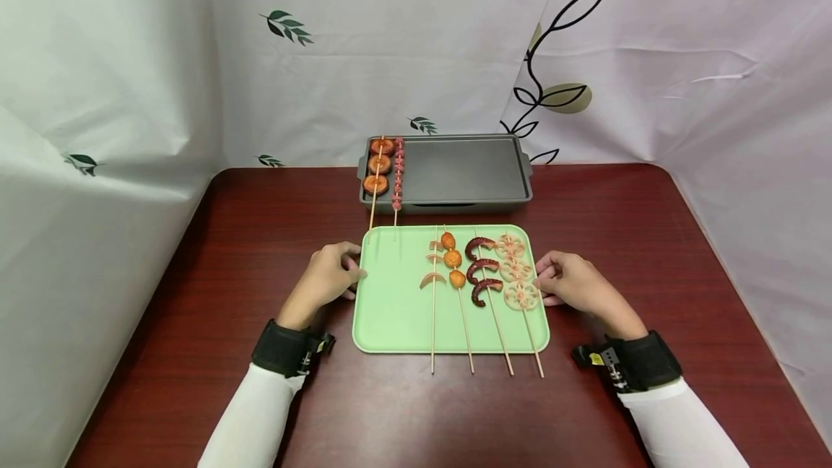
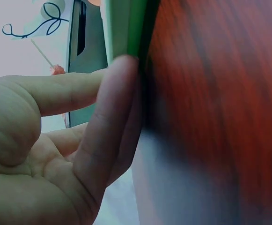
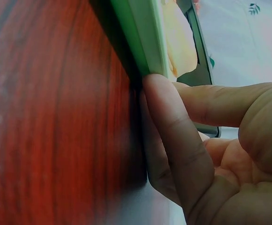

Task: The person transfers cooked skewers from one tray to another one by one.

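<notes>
A light green tray (image 1: 390, 309) lies on the table in the head view, in front of a grey griddle pan. My left hand (image 1: 334, 271) pinches its left rim, and my right hand (image 1: 565, 278) pinches the right one. In the left wrist view, fingers (image 2: 114, 103) meet the green edge just above the wood. The right wrist view has fingers (image 3: 173, 117) at the opposite edge. On the tray's right half lie a skewer of thin pinkish slices (image 1: 432, 279), one of orange balls (image 1: 453, 259), one of dark red octopus tentacles (image 1: 483, 271) and one of lotus root slices (image 1: 516, 269).
Behind the tray, the griddle pan (image 1: 464, 168) holds a skewer of round brown slices (image 1: 380, 164) and one of small pink pieces (image 1: 399, 173) at its left. Their sticks reach to the tray's back rim. A patterned white cloth (image 1: 390, 56) hangs behind the dark red table (image 1: 260, 215).
</notes>
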`<state>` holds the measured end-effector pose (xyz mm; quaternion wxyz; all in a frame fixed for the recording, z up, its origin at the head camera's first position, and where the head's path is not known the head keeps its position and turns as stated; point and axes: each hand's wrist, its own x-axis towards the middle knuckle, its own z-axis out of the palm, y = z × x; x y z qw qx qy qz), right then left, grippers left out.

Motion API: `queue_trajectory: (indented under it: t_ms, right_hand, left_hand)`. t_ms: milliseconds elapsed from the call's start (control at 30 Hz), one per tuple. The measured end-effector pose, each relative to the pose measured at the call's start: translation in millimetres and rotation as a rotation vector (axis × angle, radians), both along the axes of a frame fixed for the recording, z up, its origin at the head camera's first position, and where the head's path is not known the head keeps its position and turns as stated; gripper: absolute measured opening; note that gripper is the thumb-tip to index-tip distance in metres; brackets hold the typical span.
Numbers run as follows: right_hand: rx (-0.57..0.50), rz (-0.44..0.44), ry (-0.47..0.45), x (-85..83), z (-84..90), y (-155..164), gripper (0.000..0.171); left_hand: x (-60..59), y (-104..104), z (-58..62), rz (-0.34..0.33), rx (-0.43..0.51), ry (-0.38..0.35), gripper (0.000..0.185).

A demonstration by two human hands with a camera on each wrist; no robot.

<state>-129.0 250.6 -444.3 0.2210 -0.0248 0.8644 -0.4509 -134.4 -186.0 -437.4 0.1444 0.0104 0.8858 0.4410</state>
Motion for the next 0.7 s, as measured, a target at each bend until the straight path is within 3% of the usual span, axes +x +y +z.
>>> queue_trajectory:
  t_ms: [267, 500, 700]
  right_hand:
    - [-0.007, 0.016, -0.012, 1.4, 2.1, -0.3, 0.023]
    - [-0.021, 0.016, -0.009, 2.6, 2.3, 0.5, 0.024]
    - [-0.023, 0.017, -0.007, 1.8, 1.2, -0.3, 0.024]
  left_hand:
    - [7.9, -4.8, 9.8, 0.032, -0.033, 0.102, 0.038]
    - [10.0, -8.5, 24.6, 0.074, -0.076, 0.253, 0.036]
    - [9.7, -7.8, 42.8, 0.103, -0.017, 0.347, 0.033]
